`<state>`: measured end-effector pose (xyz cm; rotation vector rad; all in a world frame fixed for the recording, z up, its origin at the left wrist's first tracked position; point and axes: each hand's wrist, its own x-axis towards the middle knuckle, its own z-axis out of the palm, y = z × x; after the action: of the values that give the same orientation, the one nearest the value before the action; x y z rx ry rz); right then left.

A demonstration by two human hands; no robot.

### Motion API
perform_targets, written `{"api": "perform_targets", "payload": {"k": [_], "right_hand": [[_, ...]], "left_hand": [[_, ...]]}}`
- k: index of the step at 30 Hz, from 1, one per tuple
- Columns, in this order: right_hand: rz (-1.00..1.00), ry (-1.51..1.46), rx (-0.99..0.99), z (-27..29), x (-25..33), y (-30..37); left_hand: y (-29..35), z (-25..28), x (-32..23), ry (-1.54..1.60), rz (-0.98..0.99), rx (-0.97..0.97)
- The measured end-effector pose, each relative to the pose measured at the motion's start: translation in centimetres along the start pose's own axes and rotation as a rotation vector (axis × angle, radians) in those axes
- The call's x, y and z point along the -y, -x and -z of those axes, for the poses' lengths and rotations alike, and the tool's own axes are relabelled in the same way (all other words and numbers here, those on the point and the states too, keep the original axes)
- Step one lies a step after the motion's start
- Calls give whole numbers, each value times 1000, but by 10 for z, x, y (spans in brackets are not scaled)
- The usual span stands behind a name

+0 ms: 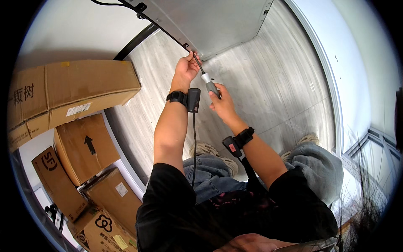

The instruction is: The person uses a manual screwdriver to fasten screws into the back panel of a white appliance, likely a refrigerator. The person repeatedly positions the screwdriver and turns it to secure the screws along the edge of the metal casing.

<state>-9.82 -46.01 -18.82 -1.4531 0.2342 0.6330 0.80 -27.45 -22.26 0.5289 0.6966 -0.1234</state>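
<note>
My right hand (223, 105) is closed round the grey handle of a screwdriver (212, 87), whose metal shaft points up and to the left. At the far end of that shaft, my left hand (187, 68) pinches its fingers round the tip. The tip meets the lower edge of a large grey metal panel (210, 25), close to its corner. My left fingers hide the exact point of contact, so any screw there cannot be made out.
Cardboard boxes (90, 145) are stacked on the left, beside a long carton (92, 80). A black cable (194, 147) runs from the device on my left wrist. Pale wood-look floor (273, 92) lies below, with a white frame (331, 84) along the right.
</note>
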Motion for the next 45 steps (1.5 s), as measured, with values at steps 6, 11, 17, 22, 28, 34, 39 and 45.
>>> {"api": "perform_targets", "payload": {"k": [6, 11, 17, 22, 28, 34, 39, 45], "right_hand": [[-9, -129, -32, -5, -3, 0], [-116, -348, -61, -10, 0, 1], [-223, -512, -58, -7, -2, -5], [-226, -435, -43, -8, -2, -3], [-330, -554, 73, -2, 1, -2], [-394, -577, 76, -2, -1, -3], [-340, -490, 75, -5, 2, -4], [-412, -517, 130, -2, 1, -3]], "left_hand": [[3, -4, 0, -10, 1, -51], [5, -9, -4, -66, -13, -63], [6, -17, -4, 16, -2, -47], [3, -16, -7, 35, 19, -28], [1, -16, -7, 30, 9, -51], [0, -18, -7, 35, 11, -73], [1, -18, -6, 11, 9, -74], [1, -20, -7, -5, 7, -48]]}}
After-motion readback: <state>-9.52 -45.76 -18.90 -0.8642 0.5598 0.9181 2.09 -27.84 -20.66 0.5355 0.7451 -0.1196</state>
